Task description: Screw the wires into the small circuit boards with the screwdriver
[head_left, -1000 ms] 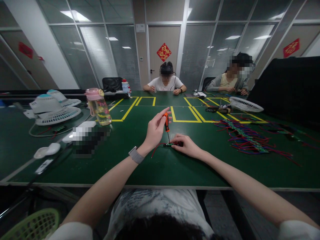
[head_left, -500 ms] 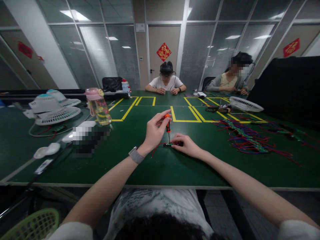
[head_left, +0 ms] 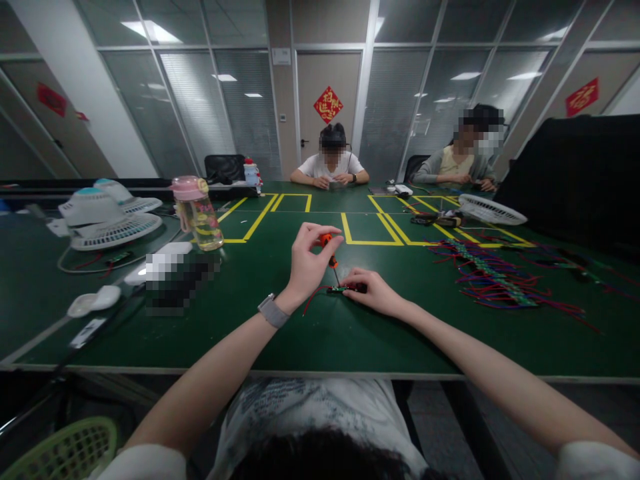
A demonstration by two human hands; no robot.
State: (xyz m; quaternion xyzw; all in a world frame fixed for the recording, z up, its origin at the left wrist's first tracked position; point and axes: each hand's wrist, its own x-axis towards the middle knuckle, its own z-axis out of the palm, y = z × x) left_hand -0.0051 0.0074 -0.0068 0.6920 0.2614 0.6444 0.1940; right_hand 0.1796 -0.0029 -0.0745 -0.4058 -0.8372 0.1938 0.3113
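My left hand [head_left: 311, 259] is closed around the orange and black handle of a screwdriver [head_left: 333, 261], thumb and fingers around its upper part. The screwdriver leans, its handle toward the left, and its thin shaft runs down to a small green circuit board [head_left: 336, 289] on the table. My right hand [head_left: 373, 291] grips the right end of that board with its fingertips and rests on the table. Red wires [head_left: 311, 298] trail from the board's left side. Whether the tip sits in a screw is too small to tell.
Several wired circuit boards [head_left: 493, 273] lie in a row at the right. A pink-lidded bottle [head_left: 197, 213] and white fans [head_left: 107, 223] stand at the left. Yellow tape [head_left: 375, 243] marks the green table [head_left: 400, 347]. Two people sit across, and a dark screen-like panel [head_left: 575, 180] rises at the right.
The screwdriver has gone from nearly upright to tilted, its handle shifting left and slightly down. My left fingers have moved with it. My right hand stays on the board.
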